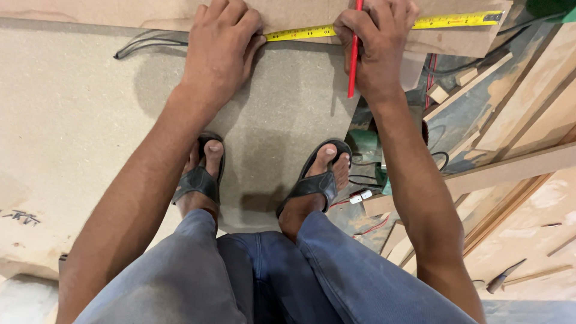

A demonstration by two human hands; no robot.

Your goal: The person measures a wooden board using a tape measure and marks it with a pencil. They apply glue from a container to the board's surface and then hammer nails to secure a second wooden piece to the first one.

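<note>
Measuring under way: tape stretched flat along the brown board, pinned by left hand, fingers curled down. Right hand gripping red pencil at the tape; no mark visible yet, cutting not begun.

Large pale fibreboard sheet lies flat on the floor, sandalled feet standing on it. Thinner brown board rests across its far edge, yellow tape measure stretched along that. Right of the sheet: loose timber offcuts, black cables, a green power tool.
</note>
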